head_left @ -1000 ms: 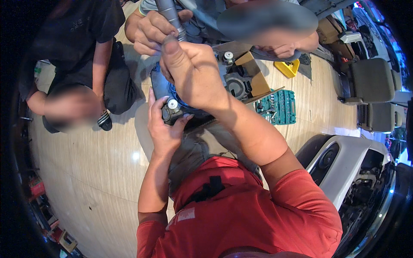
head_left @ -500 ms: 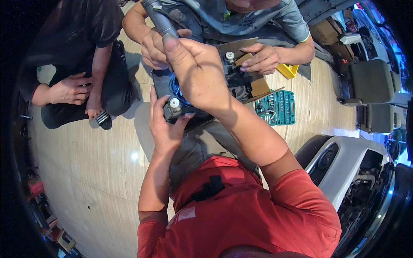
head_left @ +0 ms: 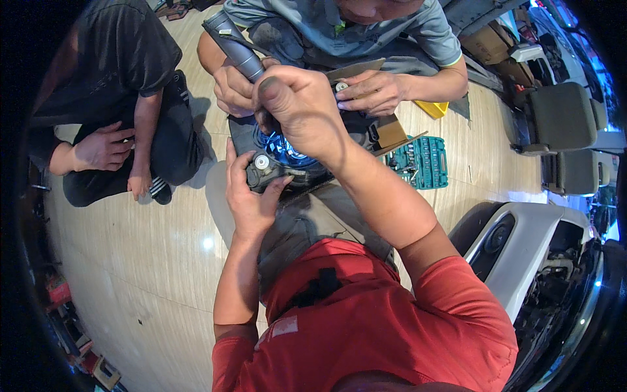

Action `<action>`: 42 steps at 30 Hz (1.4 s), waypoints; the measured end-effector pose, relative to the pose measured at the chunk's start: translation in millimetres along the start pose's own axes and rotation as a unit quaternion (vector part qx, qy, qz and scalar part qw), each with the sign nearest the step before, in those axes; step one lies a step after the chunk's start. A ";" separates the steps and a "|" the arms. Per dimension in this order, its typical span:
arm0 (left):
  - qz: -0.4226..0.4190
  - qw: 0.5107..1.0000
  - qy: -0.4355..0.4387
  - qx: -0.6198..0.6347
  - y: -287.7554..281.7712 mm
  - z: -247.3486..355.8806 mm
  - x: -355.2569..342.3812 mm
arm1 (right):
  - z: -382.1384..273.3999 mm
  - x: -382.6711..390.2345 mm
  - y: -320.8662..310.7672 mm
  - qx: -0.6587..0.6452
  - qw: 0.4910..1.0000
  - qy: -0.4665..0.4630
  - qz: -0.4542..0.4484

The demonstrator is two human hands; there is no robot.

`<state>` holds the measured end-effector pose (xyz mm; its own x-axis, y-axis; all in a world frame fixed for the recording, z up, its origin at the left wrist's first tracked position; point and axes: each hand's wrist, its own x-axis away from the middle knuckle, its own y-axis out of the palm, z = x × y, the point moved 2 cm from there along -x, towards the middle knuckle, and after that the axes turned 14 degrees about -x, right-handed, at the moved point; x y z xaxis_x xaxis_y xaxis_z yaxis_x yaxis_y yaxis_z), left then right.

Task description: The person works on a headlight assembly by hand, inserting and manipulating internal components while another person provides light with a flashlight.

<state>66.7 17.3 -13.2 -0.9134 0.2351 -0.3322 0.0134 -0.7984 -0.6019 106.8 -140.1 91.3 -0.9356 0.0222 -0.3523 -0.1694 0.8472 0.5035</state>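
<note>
1. I am steadying the dark mechanical assembly with blue wiring on my lap: left hand cupped around its silver-capped end, right hand curled on top, its grip hidden.
2. Next calls for holding firm under the co-worker's grey power tool.
3. Counted: one assembly, one tool, one green socket case.

blue part mostly under right hand (fingertips hidden)
</note>
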 end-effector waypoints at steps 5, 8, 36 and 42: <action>0.011 1.000 0.004 -0.009 -0.3 -1.4 1.8 | -4.9 8.3 15.0 -0.011 0.996 -0.054 0.063; 0.010 1.000 0.010 -0.008 0.9 -1.2 1.2 | 11.1 -4.0 4.2 0.029 0.997 -0.065 -0.032; 0.010 1.000 0.018 -0.001 1.1 -0.6 1.1 | 1.9 7.2 2.1 0.019 0.999 -0.020 0.038; 0.009 1.000 0.015 -0.023 -1.5 2.4 1.3 | 9.9 0.9 0.0 0.103 0.995 -0.010 0.007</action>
<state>64.6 17.4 -11.1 -0.9007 0.2376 -0.3637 0.0488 -0.7765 -0.6282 109.1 -134.8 83.2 -0.9310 0.0428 -0.3626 -0.0877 0.9378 0.3359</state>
